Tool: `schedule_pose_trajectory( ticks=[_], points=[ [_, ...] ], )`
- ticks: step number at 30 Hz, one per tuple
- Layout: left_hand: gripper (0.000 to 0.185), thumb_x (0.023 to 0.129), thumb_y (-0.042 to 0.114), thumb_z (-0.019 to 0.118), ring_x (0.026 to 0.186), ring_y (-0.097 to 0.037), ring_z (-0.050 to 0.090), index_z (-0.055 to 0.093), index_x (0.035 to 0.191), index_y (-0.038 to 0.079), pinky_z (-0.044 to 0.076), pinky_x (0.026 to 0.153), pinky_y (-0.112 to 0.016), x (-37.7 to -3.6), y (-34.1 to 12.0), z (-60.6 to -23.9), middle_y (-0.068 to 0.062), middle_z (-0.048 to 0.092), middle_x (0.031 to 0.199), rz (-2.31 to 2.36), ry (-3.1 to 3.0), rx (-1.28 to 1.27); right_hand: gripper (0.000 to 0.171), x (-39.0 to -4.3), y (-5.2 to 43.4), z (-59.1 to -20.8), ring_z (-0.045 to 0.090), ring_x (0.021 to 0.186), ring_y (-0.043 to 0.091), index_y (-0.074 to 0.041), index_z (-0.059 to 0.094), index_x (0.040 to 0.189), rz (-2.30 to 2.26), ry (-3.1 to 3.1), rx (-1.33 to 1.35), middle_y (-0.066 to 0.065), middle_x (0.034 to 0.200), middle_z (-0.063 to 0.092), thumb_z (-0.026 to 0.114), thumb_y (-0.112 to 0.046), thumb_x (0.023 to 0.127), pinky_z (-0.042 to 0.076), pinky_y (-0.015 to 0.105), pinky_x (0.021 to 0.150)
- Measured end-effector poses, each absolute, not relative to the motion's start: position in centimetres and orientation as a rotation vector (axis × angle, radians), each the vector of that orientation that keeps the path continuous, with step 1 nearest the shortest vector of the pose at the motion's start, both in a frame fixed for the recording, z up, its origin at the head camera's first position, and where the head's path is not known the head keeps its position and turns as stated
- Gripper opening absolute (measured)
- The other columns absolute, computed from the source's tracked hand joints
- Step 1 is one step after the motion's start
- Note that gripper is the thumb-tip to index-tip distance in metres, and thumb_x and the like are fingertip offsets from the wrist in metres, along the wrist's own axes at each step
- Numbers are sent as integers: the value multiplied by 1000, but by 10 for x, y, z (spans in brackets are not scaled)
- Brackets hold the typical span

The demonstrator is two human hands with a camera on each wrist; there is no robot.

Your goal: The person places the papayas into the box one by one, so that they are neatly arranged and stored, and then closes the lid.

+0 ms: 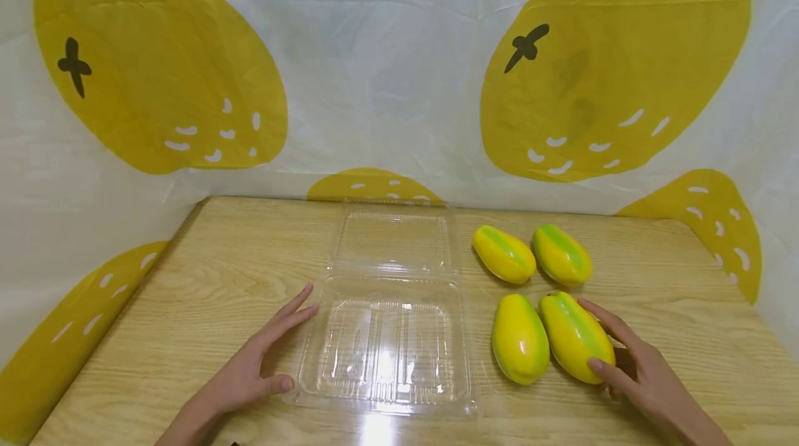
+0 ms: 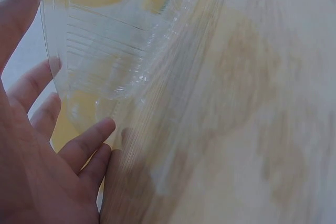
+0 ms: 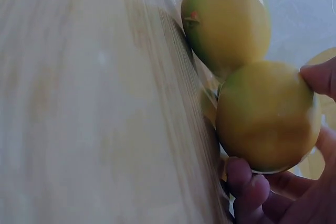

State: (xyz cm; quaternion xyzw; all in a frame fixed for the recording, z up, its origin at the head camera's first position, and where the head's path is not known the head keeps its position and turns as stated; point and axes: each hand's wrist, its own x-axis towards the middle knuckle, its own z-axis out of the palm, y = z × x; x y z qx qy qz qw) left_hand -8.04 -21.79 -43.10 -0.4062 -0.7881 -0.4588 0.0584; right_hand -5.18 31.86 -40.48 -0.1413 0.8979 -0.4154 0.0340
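Observation:
A clear plastic clamshell container lies open on the wooden table, its lid folded back away from me. My left hand lies flat beside the tray's left edge, fingers straight, thumb touching the front left corner. The left wrist view shows that left hand against the clear container. Four yellow-green papayas lie right of the container. My right hand grips the near right papaya, which rests on the table. In the right wrist view the right hand has its fingers curled under this papaya.
Three more papayas lie close by: one touching the gripped one, and two further back. A white sheet with yellow lemon prints walls the table at the back and both sides.

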Motion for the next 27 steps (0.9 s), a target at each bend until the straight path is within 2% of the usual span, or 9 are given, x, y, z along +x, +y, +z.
schedule_pose_trajectory(
  ticks=[4,9,17,22,27],
  points=[
    [81,81,52,54,129,-44,10,32,134,-6,8,103,-19,-80,-218,-431,-25,12,143,-1388,-2393,-1230,63,-51,317,-407,54,54,11,-14,24,141,-1273,2827,-499,-14,120,37,53,-3,87,44,26,44],
    [82,82,53,53,129,-44,11,31,134,-6,8,103,-18,-79,-217,-430,-25,13,143,-1375,-2400,-1227,62,-51,317,-410,53,53,9,-14,29,139,-1229,2907,-507,-18,119,39,57,-3,85,44,25,44],
    [80,83,52,52,128,-45,11,32,133,-8,8,103,-20,-78,-216,-426,-28,13,142,-1373,-2363,-1247,67,-55,316,-411,58,77,5,-13,34,137,-1159,3020,-543,-21,128,36,65,-3,78,47,21,55],
    [79,83,51,52,129,-44,10,32,133,-7,7,103,-19,-80,-216,-428,-26,12,143,-1377,-2377,-1245,68,-52,317,-407,57,81,2,-14,36,136,-1123,3078,-465,-20,128,37,68,-5,76,48,20,59],
    [79,83,50,53,129,-44,10,32,133,-8,7,103,-20,-80,-217,-431,-27,12,143,-1377,-2359,-1256,71,-53,315,-399,58,82,1,-7,36,135,-1187,3069,-610,-11,133,38,69,3,73,47,16,60]
  ],
)
